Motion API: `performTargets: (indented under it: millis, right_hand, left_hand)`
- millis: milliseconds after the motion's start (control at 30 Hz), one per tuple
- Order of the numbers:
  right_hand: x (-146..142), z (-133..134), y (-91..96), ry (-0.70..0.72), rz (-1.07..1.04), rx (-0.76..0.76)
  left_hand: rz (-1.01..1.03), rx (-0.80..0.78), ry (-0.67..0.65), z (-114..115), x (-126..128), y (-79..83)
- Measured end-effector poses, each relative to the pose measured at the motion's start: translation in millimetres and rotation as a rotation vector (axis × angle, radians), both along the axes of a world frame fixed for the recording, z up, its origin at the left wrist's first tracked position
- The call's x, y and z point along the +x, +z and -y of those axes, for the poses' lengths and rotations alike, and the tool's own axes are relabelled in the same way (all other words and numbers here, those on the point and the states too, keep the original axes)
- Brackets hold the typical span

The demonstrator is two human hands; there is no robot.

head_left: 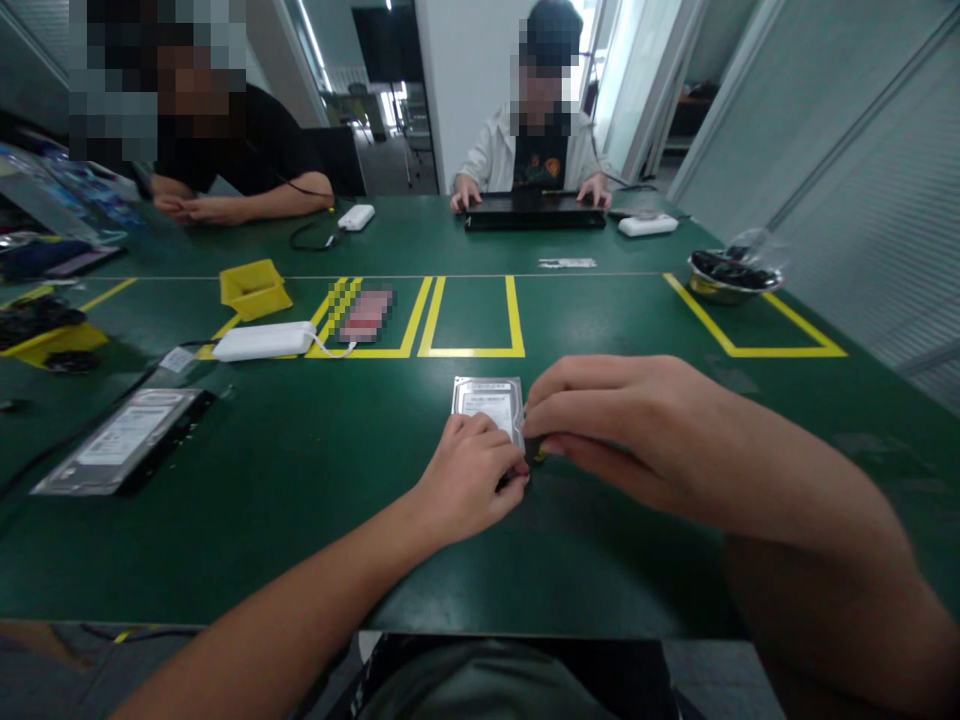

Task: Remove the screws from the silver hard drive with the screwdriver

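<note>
A silver hard drive (pixel 489 398) with a white label lies on the green table in front of me. My left hand (pixel 474 472) rests over its near part with the fingers curled, gripping it and hiding that end. At the drive's right side, my right hand (pixel 630 425) has its fingers and thumb pinched together. Just under those fingertips a small dark and yellow thing (pixel 539 454) shows, too little of it visible to name. Whether the right fingers hold it is hidden.
Left lies a drive in a clear bag (pixel 124 440). Beyond are a white power bank (pixel 262 341), a yellow bin (pixel 255 290) and yellow tape outlines (pixel 472 352). A metal bowl (pixel 731 290) of dark parts stands right. Two people sit opposite, one holding a black panel (pixel 534 212).
</note>
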State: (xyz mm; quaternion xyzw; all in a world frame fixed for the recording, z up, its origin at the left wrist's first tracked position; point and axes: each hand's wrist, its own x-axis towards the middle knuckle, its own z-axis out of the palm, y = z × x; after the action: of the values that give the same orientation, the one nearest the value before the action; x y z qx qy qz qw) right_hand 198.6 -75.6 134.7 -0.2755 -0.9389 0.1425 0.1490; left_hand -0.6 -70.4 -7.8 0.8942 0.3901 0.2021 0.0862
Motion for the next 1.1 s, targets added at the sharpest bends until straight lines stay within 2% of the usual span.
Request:
performTargets:
  millis: [600,1100]
  right_hand:
    - [-0.1,7.6,2.1,0.034,-0.051,-0.028]
    - [5.7,0.9,-1.2,-0.123,0.087,0.071]
  left_hand:
    - [-0.055,0.002,0.022,2.5,3.5,4.0]
    - [-0.026,0.031,0.047,6.8,3.6,2.6]
